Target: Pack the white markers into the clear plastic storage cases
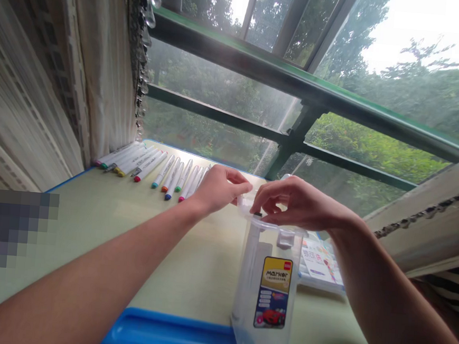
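A clear plastic marker box with a yellow and blue "Marker" label stands upright at the front of the table. My left hand is closed in a pinch at the box's translucent lid, which is tipped back behind the opening. Over that opening, my right hand has its fingers curled down around a marker. Only the marker's dark end shows plainly; its body looks pale through the box wall. To the left, several white markers with coloured ends lie in a row.
The pale table has a raised blue edge at the front. A flat printed package lies right of the box, partly behind my right arm. Curtains hang at the left, and a green-framed window is behind the table.
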Demonstrator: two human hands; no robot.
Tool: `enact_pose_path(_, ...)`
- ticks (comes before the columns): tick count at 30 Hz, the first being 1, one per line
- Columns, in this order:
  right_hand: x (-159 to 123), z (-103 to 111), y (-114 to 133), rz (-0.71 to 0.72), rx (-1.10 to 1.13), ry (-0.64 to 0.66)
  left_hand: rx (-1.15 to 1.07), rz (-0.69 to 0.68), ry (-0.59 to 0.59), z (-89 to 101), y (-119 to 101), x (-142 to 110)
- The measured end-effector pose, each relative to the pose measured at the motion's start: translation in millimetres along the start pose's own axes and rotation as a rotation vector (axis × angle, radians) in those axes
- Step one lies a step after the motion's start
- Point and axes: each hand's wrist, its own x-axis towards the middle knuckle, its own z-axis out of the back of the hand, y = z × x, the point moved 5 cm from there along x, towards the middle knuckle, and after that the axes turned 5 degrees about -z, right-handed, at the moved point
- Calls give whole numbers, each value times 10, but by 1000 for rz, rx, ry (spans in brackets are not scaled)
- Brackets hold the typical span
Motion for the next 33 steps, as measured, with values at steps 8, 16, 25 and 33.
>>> enact_pose_path(8,-8,-22,-17,3,83,-38,6,-3,7,3,-9,-3)
enact_pose_path(16,-355,135,-350,-181,344,-716,45,38,-23,68,146,50)
enact_pose_path(25,-575,-158,-265,-357,125,-719,130,66,-103,143,195,55)
enact_pose_path(33,-597,-457,-3,-480,-336,-610,485,19,-166,224,37,20)
